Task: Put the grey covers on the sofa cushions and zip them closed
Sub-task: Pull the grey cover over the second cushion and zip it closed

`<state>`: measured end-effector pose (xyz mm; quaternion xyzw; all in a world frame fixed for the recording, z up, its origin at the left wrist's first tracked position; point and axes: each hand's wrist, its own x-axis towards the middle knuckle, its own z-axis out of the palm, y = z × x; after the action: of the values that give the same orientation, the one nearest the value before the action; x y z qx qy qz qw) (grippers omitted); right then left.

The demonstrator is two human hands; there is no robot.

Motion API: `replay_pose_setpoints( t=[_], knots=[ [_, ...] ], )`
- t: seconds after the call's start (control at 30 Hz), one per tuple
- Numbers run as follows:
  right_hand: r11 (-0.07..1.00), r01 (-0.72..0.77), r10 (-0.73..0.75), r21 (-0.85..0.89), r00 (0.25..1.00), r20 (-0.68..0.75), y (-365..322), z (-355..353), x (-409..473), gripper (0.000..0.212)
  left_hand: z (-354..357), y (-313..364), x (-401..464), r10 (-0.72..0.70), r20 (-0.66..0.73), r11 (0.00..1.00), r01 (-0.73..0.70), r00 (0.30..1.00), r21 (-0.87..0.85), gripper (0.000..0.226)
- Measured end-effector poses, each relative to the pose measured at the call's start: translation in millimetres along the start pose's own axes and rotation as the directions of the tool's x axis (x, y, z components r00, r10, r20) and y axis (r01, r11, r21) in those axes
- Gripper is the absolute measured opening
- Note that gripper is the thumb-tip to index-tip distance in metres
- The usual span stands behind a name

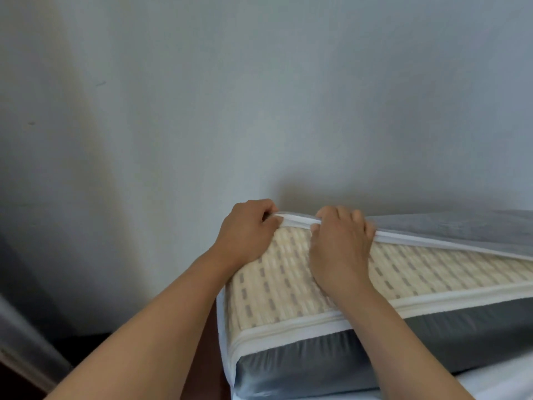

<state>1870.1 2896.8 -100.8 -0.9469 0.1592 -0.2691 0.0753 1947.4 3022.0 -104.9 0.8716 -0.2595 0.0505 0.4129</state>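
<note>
Two hands worked the same edge of one cushion. The left hand [248,226] had its fingers curled tight around the white-bound upper lip of the grey cover [450,226], right at the cushion's far corner, and the right hand [340,243] pinched that same lip just beside it, at about three o'clock from the left, knuckles up and fingertips tucked under the hem. Neither hand was slack; both were closed on cloth.

The sofa cushion [302,275] lay from the picture's centre out toward four o'clock, its cream ticking with grey dashes bare across the whole open side. The cover's lower lip [288,327] ran along the near edge at about six o'clock from the hands, with dark grey fabric below it. The gap between the two lips was wide, so the zip was not yet closed; no slider could be made out.

The cover looked thin, soft and light, likely to bunch and slip unless held by the bound hem, which seemed the firmest place to grip. The cushion appeared bulky and springy, holding square corners, so it would probably resist and need the cloth stretched over the corner before the zip edges could meet. A plain wall [259,96] stood behind, at twelve o'clock.
</note>
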Motion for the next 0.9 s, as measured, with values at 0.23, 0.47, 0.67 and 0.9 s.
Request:
replay_pose_setpoints(
  t=[0.23, 0.47, 0.67, 0.9],
  knots=[
    [0.996, 0.082, -0.083, 0.041, 0.996, 0.015, -29, 8, -5, 0.014, 11, -3, -15, 0.129, -0.225, 0.991, -0.119, 0.966, 0.057, 0.027],
    [0.931, 0.131, -0.124, 0.341, 0.991, -0.043, -22, 3, -5, 0.021, 15, -3, -33, 0.287, -0.479, 0.955, -0.207, 0.83, 0.214, 0.028],
    [0.966, 0.155, -0.158, 0.206, 0.987, -0.001, -17, 8, 1, 0.026, 5, -31, -65, 0.08, -0.5, 0.961, 0.068, 0.862, 0.269, 0.027],
    [0.97, 0.196, -0.205, 0.146, 0.978, 0.043, -8, -11, -36, 0.026, -1, -4, -79, -0.155, -0.458, 0.896, 0.32, 0.875, 0.307, 0.02]
  ],
)
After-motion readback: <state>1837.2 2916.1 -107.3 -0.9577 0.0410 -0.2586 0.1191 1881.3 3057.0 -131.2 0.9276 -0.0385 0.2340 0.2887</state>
